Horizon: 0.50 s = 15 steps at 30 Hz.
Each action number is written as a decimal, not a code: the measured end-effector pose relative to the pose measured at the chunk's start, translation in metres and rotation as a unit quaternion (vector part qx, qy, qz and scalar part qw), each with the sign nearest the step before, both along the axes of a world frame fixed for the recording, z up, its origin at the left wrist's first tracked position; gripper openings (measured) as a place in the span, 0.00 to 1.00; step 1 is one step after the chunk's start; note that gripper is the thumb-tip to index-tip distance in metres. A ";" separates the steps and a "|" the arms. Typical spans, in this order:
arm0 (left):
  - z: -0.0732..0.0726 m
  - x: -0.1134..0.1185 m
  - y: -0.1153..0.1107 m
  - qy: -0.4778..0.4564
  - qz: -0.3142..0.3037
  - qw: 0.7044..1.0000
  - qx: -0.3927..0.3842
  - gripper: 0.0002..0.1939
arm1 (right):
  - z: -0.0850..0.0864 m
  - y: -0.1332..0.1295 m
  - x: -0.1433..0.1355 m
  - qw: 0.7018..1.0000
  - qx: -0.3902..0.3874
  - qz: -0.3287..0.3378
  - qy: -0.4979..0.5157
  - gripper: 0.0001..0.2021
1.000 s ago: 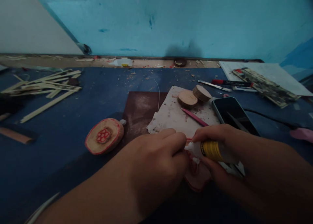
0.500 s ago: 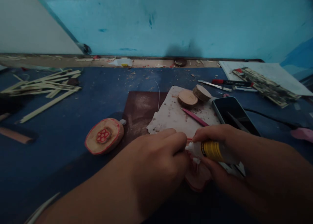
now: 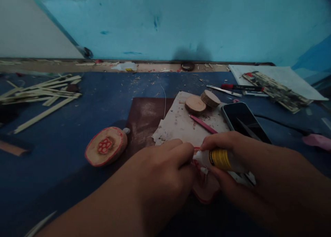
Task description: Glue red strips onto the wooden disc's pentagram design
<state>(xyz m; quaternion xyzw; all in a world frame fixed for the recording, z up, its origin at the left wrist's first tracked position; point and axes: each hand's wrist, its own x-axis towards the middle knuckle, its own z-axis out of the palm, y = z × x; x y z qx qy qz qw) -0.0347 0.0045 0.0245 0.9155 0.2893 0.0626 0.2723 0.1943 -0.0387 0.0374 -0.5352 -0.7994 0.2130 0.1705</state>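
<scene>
My right hand [image 3: 248, 168] grips a small glue bottle [image 3: 219, 159] with a yellow label, lying sideways with its white nozzle pointing left. The nozzle tip meets the curled fingers of my left hand [image 3: 168, 175]. That hand is closed, and whatever is between its fingers is hidden. Beneath both hands is a red-edged wooden piece [image 3: 207, 188], partly covered, with a small white bit near its top. Left of my hands lies a wood slice [image 3: 106, 146] with a red rim and a red flower-like pattern at its centre.
Two plain wood slices [image 3: 195, 105] and a pink pencil-like stick [image 3: 203, 124] lie on white paper [image 3: 176, 126], over dark red sandpaper [image 3: 141, 116]. To the right are a phone [image 3: 243, 121] and a marker [image 3: 243, 88]. Thin wooden sticks [image 3: 49, 90] are piled at left.
The view has shifted slightly, so the table things sit a little further left. Both hands keep the same hold, with the glue bottle's nozzle still at my left fingers.
</scene>
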 end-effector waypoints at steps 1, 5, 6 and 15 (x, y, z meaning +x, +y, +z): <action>-0.001 0.001 0.000 0.009 0.006 1.000 -0.006 0.16 | 0.000 0.000 0.000 1.000 -0.001 -0.001 0.004 0.10; -0.009 0.001 0.003 0.047 0.005 0.999 -0.021 0.15 | 0.000 0.003 -0.003 1.000 0.004 0.005 0.004 0.11; -0.011 0.001 0.003 0.042 0.000 0.999 -0.027 0.14 | 0.001 0.004 -0.004 1.000 0.006 0.007 0.005 0.11; -0.023 0.002 0.001 -0.012 0.029 0.999 -0.012 0.16 | 0.001 0.002 -0.001 1.000 0.007 0.009 0.004 0.11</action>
